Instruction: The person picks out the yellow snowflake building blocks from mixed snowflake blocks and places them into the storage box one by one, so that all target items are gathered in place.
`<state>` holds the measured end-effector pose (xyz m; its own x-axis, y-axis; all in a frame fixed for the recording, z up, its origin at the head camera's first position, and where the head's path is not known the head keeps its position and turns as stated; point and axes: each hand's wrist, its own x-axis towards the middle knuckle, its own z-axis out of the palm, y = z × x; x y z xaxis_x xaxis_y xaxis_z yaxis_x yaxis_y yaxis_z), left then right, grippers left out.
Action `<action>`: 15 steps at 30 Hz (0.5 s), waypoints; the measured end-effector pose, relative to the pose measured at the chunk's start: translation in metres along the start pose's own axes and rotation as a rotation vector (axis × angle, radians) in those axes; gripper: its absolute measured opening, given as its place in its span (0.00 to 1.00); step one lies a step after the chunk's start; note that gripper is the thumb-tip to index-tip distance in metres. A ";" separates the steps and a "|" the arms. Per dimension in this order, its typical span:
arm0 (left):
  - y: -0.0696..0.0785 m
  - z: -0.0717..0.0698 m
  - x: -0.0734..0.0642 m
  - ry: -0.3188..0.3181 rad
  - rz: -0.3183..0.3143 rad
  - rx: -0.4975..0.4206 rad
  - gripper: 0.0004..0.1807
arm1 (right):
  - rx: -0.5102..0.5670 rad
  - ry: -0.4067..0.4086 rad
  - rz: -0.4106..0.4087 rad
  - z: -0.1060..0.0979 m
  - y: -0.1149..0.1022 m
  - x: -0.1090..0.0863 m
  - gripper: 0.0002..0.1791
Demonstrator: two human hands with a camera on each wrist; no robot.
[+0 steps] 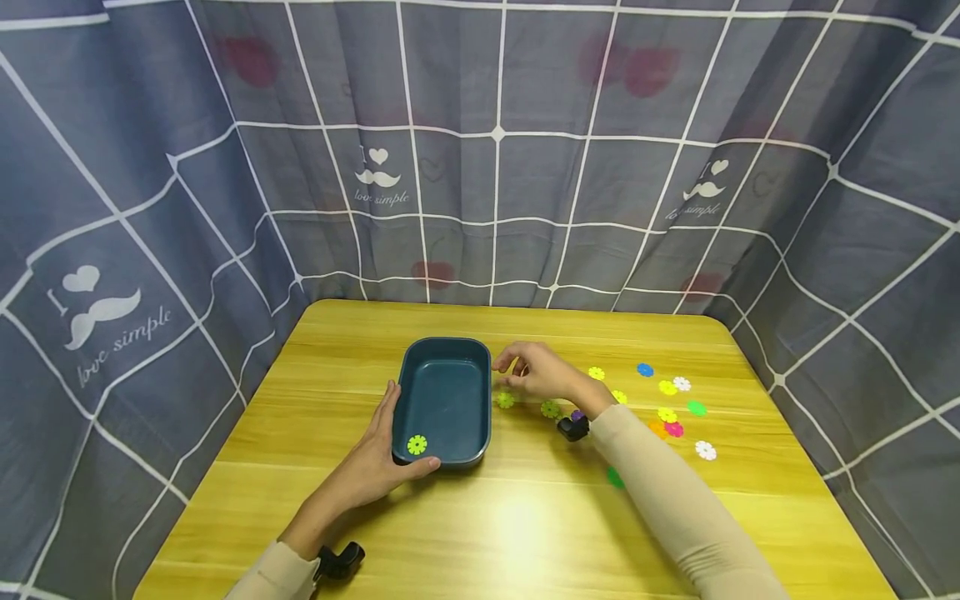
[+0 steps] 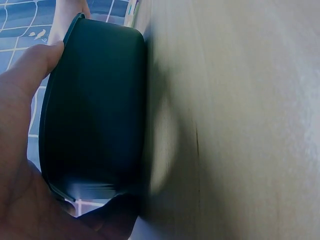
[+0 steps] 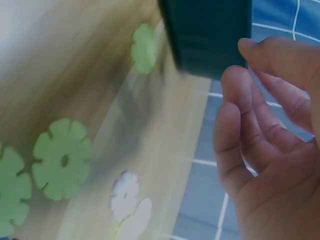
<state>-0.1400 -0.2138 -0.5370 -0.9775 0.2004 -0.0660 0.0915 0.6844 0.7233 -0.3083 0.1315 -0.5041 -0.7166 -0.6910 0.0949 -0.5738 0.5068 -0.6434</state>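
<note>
Gridded grey curtain [image 1: 457, 175] behind our wooden table [image 1: 480, 542]. Head cam: our left hand [image 1: 378, 458] grips the dark teal tray [image 1: 444, 396], yellow-green flower disc [image 1: 417, 445] inside by our thumb [image 1: 420, 468]. Left wrist: thumb's on the rim [image 2: 46, 97]. Right wrist: our right hand [image 3: 272, 120] sits loosely bent, fingertips apart, beside that tray.

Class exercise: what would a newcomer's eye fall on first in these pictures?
Probably the dark teal tray, left of the middle of the table, with one yellow-green flower disc inside at its near end. The left hand holds its near left corner; the right hand hovers by its right rim. Bright discs lie scattered on the right.
</note>
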 end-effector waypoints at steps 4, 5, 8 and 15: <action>0.001 0.000 0.000 -0.001 -0.005 0.003 0.82 | 0.009 -0.020 0.044 0.001 0.008 -0.003 0.13; 0.001 0.000 0.000 0.001 -0.005 0.003 0.82 | 0.011 -0.028 0.051 0.002 0.011 -0.004 0.14; 0.001 0.000 0.000 0.005 -0.004 0.001 0.82 | -0.008 -0.051 0.062 0.004 0.016 -0.006 0.17; 0.002 0.000 -0.001 0.009 -0.005 0.000 0.82 | -0.058 -0.102 0.062 0.010 0.021 -0.011 0.26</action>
<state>-0.1387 -0.2125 -0.5357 -0.9796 0.1907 -0.0635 0.0865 0.6854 0.7230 -0.3083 0.1447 -0.5259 -0.7090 -0.7048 -0.0237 -0.5535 0.5771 -0.6005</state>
